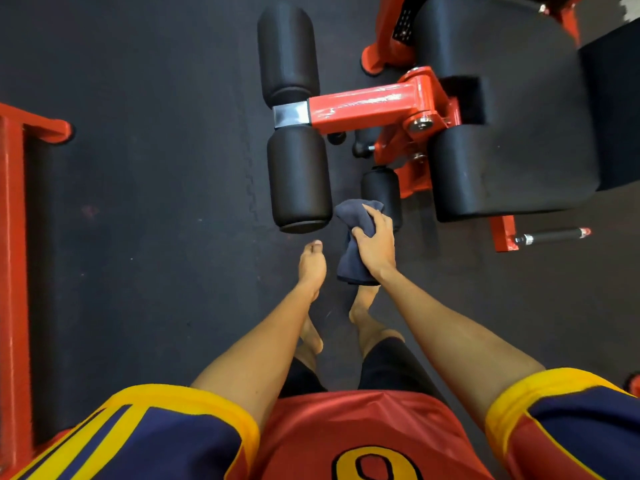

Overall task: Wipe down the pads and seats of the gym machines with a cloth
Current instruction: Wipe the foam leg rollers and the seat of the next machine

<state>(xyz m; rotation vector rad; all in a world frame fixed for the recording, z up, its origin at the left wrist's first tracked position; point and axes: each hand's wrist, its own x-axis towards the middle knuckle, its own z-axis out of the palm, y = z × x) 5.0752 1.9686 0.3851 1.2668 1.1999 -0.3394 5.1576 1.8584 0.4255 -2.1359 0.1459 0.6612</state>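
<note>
The right hand [375, 245] has its grip closed around a dark blue cloth [356, 237], fingers wrapped over the bunched middle so that one end of the fabric puffs out above the knuckles and the other hangs down past the wrist. The upper end of the cloth lies against, or just in front of, a small black roller pad [381, 192] set low on the machine; whether the two actually touch cannot be told from this angle. The left hand [311, 263] is held out just beside the cloth, empty, fingers together and extended rather than curled, its fingertips near the lower end of a larger black roller pad [299, 178].

That larger pad and its twin, the upper roller pad [289, 53], sit in line on a chrome sleeve [291, 114] at the end of a red arm [363, 105]. The arm runs right to a pivot on the red frame, beside a big black seat cushion [512, 133] with a notch cut in its near edge. Below the cushion a short black handle [550, 236] sticks out from a red post.

Under everything is a dark rubber floor [156, 202]. Another red machine frame [14, 237] stands along the left edge. Bare feet show beneath the arms, and a red jersey with navy and yellow sleeves fills the bottom of the view.
</note>
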